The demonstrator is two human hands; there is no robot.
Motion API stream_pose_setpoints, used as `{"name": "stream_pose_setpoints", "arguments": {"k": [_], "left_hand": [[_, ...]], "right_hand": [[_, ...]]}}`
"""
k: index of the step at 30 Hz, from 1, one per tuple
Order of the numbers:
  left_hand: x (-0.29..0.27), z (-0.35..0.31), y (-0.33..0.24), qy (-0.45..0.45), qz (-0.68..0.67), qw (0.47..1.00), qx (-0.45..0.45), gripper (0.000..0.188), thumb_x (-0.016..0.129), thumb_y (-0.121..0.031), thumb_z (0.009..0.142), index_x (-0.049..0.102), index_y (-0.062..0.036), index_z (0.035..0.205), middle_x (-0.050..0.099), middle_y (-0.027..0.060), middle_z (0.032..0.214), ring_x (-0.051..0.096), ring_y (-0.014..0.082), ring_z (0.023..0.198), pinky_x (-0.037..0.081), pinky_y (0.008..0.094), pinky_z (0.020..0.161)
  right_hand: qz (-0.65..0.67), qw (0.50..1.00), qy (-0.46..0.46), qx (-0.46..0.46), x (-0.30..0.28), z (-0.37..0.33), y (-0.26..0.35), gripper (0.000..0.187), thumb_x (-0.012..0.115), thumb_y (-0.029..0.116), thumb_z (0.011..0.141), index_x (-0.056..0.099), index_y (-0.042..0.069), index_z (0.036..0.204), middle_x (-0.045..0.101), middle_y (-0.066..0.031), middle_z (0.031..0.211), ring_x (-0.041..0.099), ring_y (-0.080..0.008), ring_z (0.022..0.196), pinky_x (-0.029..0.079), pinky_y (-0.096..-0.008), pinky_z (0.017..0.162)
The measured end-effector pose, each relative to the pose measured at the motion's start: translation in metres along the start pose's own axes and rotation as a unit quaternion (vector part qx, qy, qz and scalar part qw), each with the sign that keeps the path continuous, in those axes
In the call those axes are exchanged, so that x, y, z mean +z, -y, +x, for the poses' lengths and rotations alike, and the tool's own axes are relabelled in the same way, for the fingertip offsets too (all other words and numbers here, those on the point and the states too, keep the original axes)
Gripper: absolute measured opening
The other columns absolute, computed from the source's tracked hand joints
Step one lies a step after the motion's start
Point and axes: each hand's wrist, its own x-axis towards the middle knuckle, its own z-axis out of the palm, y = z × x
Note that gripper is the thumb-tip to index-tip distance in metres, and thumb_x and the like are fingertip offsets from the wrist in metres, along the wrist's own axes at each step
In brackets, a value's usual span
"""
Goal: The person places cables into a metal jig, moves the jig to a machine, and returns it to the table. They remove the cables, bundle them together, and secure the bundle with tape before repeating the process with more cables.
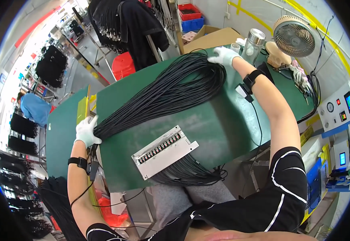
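A long bundle of thin black cables lies across the green table, looped at its right end and narrowing toward the left. My left hand, in a white glove, is closed round the narrow end at the table's left part. My right hand, gloved too, rests at the far side of the loop, its fingers apart and touching the outer cables. Nearer to me lies a flat metal fixture with a row of slots holding small ends. More black cables run from it toward my lap.
At the far right of the green table stand a clear jar and a round fan. Pliers and cords lie nearby. A control box is at the right. Black cables hang left of the table, and a person sits farther off.
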Motion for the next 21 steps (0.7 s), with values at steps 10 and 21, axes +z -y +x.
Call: {"name": "stream_pose_setpoints", "arguments": {"k": [10, 21], "left_hand": [[-0.048, 0.108, -0.278, -0.153, -0.133, 0.947, 0.25, 0.135, 0.078, -0.071, 0.052, 0.018, -0.0104, 0.157, 0.019, 0.0343, 0.154, 0.015, 0.0525, 0.143, 0.011, 0.0577, 0.117], [-0.044, 0.181, -0.282, -0.054, -0.17, 0.955, 0.236, 0.132, 0.082, -0.064, 0.051, 0.023, -0.0085, 0.154, 0.031, 0.0296, 0.149, 0.029, 0.0464, 0.139, 0.023, 0.0511, 0.115]], "right_hand": [[-0.022, 0.99, -0.06, -0.123, 0.038, 0.057, 0.034, 0.052, 0.049, 0.05, 0.096, 0.055, 0.016, 0.136, 0.052, -0.0174, 0.14, 0.051, -0.0351, 0.127, 0.039, -0.0408, 0.108], [-0.066, 0.967, 0.191, -0.157, 0.007, -0.056, 0.016, 0.046, 0.051, 0.049, 0.095, 0.059, 0.022, 0.131, 0.054, -0.0127, 0.139, 0.052, -0.0364, 0.124, 0.043, -0.0439, 0.103]]}}
